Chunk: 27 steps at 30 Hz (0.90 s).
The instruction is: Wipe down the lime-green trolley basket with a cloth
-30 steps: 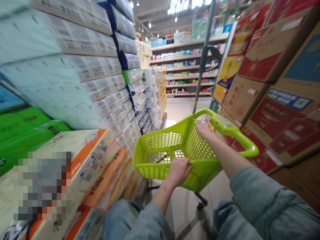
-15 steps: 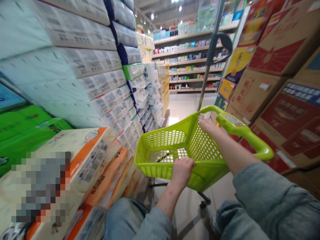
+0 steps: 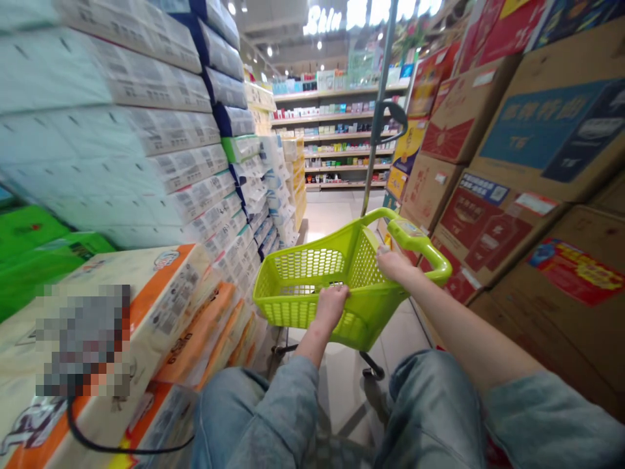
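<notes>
A lime-green shopping cart (image 3: 293, 309) with a lattice basket stands on the floor in front of me. My left hand (image 3: 333, 306) is closed over the near side rim of the basket. Farther right, my right hand (image 3: 391, 262) grips the cart at the basket's rear edge, just below the handle (image 3: 442, 264). Inside the basket I make out only its lattice floor and walls. A grey pole with a dark loop (image 3: 389, 122) rises behind the cart.
Stacked tissue packs (image 3: 161, 124) form a wall on the left. Cardboard cartons (image 3: 527, 156) are piled on the right. A blurred object (image 3: 88, 332) with a black cable lies on cream-and-orange packs (image 3: 161, 306). Shelves (image 3: 336, 133) cross the aisle's far end.
The cart has swung and shifted left in view, with both hands still on it. My right arm reaches farther left, and more of the right-hand cartons shows.
</notes>
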### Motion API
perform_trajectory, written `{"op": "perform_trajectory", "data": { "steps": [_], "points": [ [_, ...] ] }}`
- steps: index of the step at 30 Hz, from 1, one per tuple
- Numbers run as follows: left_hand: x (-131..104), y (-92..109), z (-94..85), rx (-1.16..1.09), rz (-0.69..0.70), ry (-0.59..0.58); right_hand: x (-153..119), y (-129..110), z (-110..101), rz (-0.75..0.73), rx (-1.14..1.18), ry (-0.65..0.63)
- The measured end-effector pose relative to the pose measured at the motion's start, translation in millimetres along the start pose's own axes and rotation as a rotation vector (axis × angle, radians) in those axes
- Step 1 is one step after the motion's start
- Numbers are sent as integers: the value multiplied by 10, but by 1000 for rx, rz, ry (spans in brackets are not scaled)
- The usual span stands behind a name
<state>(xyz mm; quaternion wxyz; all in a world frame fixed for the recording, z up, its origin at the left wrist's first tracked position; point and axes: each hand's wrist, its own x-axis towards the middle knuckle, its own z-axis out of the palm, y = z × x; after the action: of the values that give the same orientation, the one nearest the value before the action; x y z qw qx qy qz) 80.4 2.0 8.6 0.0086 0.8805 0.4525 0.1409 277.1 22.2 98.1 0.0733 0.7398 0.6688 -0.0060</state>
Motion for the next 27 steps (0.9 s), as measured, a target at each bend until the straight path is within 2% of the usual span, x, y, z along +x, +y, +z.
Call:
{"op": "perform_trajectory", "data": {
  "steps": [3, 5, 10, 14, 18, 22, 25, 27],
  "points": [
    [20, 17, -22, 19, -11, -28, -302, -16, -20, -26, 12, 32],
    [39, 38, -23, 29, -25, -33, -487, -57, 33, -86, 14, 109],
    [60, 21, -26, 32, -75, -31, -730, -151, 366, -140, 7, 521],
    [-69, -224, -50, 56, -85, -15, -698, -66, 573, -210, 50, 668],
    [-248, -497, -49, 133, -163, -34, -635, -57, 689, -172, 117, 755],
    [-277, -538, -17, 161, -170, -41, -626, -408, 880, -160, 241, 875],
    [-236, -505, 9, 165, -182, -42, -652, -769, 1050, -229, 301, 887],
    [-213, -498, 21, 167, -192, -34, -669, -902, 1125, -277, 302, 876]
  ]
}}
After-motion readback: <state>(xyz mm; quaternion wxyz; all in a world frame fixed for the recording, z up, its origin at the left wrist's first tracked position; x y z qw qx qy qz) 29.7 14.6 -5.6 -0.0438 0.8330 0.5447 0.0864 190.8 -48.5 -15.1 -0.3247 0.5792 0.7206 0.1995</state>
